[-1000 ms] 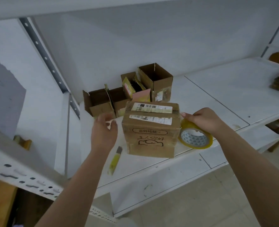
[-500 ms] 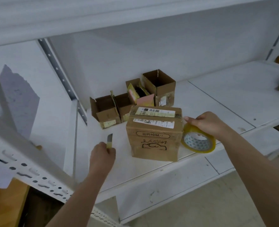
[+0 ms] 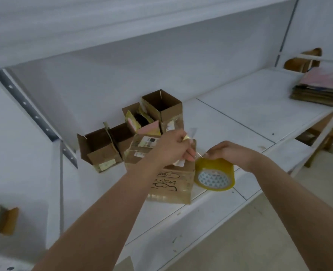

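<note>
Left hand [image 3: 171, 147], frame centre: fingers curled round a yellow utility knife [image 3: 188, 136], blade pointing up; right hand [image 3: 227, 153], just right of it: fingers gripping the tape roll [image 3: 214, 176] from above; roll held just beside the sealed cardboard box [image 3: 171, 184], right of centre; box stands on the white shelf [image 3: 239, 118].
</note>
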### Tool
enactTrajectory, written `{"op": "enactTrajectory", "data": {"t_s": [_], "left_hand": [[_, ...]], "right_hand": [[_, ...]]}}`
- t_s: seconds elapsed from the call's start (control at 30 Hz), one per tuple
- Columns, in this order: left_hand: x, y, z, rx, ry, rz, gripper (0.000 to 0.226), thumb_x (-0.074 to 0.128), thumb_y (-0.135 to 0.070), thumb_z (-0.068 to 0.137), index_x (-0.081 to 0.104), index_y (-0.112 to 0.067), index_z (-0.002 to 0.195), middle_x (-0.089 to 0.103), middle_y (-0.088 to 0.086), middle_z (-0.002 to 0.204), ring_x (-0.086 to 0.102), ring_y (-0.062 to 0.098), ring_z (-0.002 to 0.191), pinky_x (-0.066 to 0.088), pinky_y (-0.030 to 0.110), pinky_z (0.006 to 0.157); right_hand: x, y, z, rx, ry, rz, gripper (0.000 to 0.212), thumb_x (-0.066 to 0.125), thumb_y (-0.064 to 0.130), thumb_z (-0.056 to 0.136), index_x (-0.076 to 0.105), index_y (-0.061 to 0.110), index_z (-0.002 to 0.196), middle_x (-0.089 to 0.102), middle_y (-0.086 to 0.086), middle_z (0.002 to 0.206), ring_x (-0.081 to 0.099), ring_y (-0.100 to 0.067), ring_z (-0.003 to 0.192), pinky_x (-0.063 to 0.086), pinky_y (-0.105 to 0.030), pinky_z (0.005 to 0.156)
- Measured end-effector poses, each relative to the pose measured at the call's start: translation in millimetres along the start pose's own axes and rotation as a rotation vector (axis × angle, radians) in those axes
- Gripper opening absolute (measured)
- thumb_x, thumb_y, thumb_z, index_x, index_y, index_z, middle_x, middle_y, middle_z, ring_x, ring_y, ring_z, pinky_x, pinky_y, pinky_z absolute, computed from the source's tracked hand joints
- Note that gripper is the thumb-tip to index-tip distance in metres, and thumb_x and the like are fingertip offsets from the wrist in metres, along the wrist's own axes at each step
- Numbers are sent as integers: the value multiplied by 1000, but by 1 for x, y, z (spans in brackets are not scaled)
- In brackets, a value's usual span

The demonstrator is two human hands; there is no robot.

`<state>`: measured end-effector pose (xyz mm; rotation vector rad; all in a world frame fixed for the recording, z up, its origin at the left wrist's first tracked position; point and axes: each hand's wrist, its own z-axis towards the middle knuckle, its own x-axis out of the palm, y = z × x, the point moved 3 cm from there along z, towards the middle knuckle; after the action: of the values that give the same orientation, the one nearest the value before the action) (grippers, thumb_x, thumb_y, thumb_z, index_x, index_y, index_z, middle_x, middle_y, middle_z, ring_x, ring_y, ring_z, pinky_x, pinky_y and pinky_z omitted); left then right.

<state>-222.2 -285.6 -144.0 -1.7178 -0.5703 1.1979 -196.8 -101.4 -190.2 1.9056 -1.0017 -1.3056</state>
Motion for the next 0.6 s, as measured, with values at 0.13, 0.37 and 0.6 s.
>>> {"op": "enactTrajectory", "data": {"t_s": [0.13, 0.37, 0.6], "left_hand": [[-8, 19, 7, 44, -66, 117, 22, 50, -24, 99, 58, -17, 80, 64, -5, 55, 50, 4, 40, 37, 17, 44], [-9, 21, 4, 103, -48, 34, 35, 48, -29, 102, 63, -10, 76, 58, 0, 51, 43, 9, 38, 37, 19, 40], [-7, 14, 1, 60, 20, 91, 40, 45, -31, 103, 62, -13, 72, 57, -3, 50, 44, 7, 38, 37, 19, 42]], "right_hand": [[-2, -10, -10, -49, 141, 109, 25, 69, 32, 86, 72, 27, 111, 73, 1, 105, 69, -20, 99, 55, -33, 90], [4, -16, -3, -62, 5, 36, 21, 74, 44, 81, 74, 28, 94, 72, 1, 97, 69, -20, 90, 57, -35, 84], [7, -27, -7, -47, -64, -145, 32, 70, 57, 79, 73, 30, 96, 68, 13, 97, 63, -3, 88, 48, -17, 71]]}}
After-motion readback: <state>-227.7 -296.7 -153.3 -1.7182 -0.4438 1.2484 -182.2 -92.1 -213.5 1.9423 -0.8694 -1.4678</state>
